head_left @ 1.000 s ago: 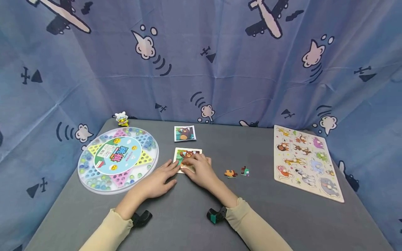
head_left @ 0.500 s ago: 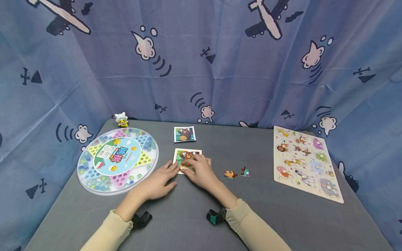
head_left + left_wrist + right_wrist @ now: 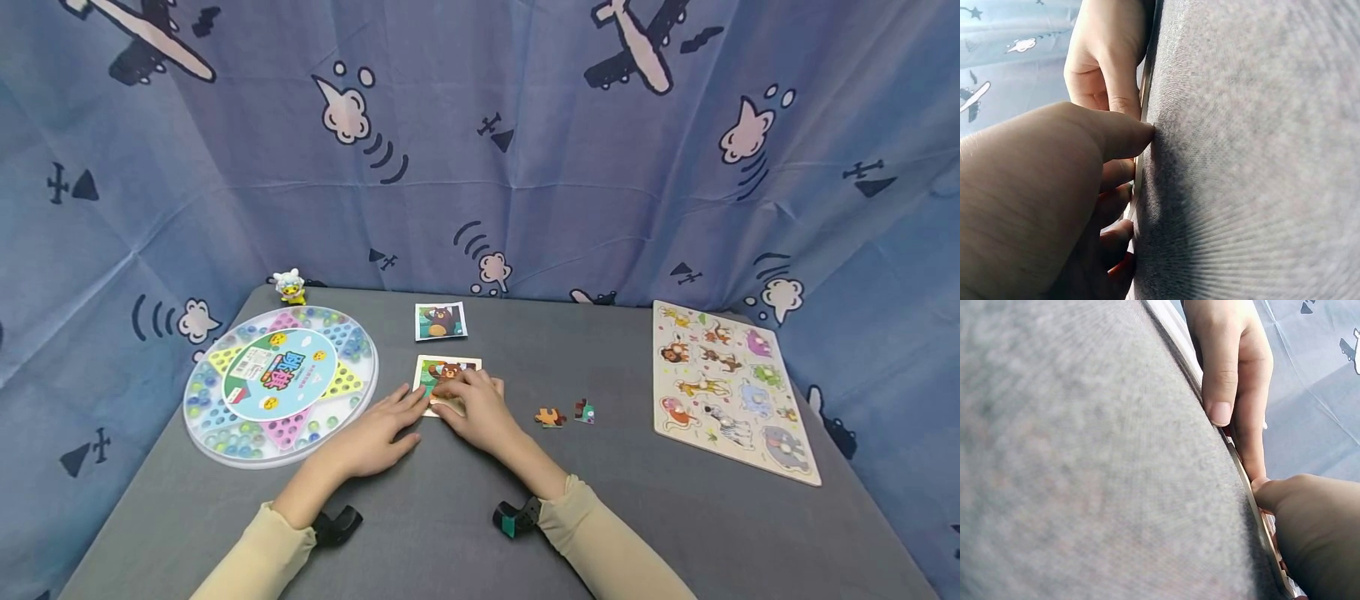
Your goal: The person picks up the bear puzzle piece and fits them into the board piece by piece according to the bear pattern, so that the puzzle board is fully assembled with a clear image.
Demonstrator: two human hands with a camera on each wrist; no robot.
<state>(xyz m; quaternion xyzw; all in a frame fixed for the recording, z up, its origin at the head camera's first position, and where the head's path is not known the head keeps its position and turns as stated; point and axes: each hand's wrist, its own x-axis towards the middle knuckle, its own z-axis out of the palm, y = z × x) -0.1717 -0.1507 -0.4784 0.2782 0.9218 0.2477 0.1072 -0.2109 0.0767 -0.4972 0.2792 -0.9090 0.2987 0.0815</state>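
A small wooden jigsaw board (image 3: 453, 365) with a bear picture lies on the grey table in the head view. My left hand (image 3: 382, 432) is spread flat at its left side, with fingertips touching the board's edge. From the right, my right hand (image 3: 480, 410) reaches over the board, fingers bent and thumb lowered onto its lower part. Whether a piece sits between those fingertips is hidden. Both wrist views show the board's thin edge with fingers and thumbs against it. An orange-brown puzzle piece (image 3: 551, 417) and a green and brown puzzle piece (image 3: 584, 411) lie to the right.
Beyond the board lies a bear picture card (image 3: 441, 321). A round marble checkers set (image 3: 281, 379) occupies the left, with a small white and yellow figurine (image 3: 290, 286) behind it. An animal peg puzzle board (image 3: 705, 400) stands at the right. A patterned curtain (image 3: 480, 150) closes the back.
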